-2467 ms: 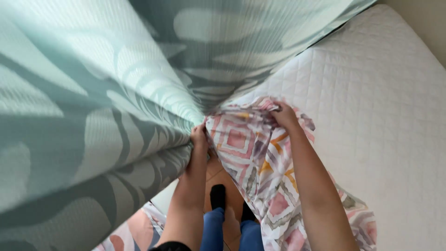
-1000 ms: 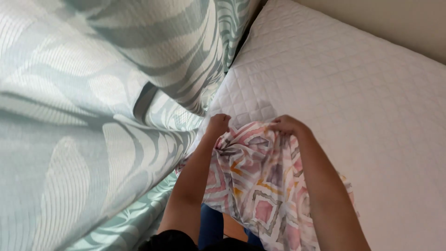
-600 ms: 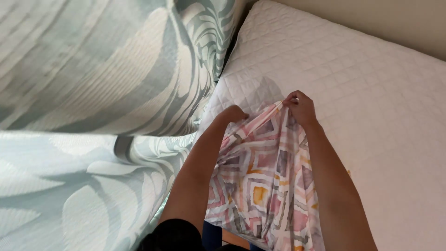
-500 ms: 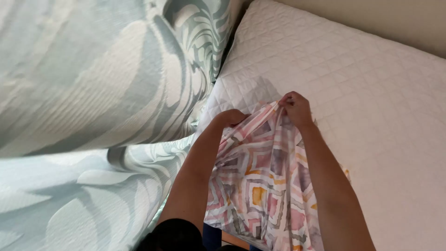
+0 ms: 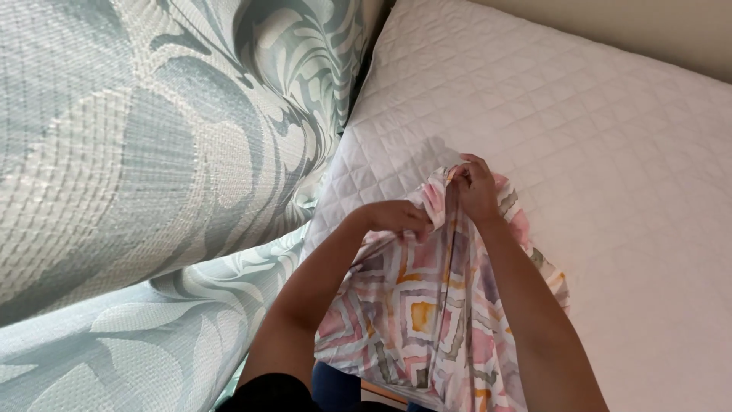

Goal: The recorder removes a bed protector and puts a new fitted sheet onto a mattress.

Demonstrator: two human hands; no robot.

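In the head view, the left hand (image 5: pixel 396 217) is clenched on a gathered edge of the pink, orange and grey geometric-patterned cloth (image 5: pixel 427 320). The right hand (image 5: pixel 474 187) pinches the same edge just beside it, fingers curled tight around a fold. The cloth hangs down from both hands, between the forearms, with its upper edge lying against the corner of the white quilted mattress (image 5: pixel 610 168). On the left hangs a pale green curtain with a leaf pattern (image 5: pixel 152 152). A beige wall (image 5: pixel 648 30) runs behind the mattress.
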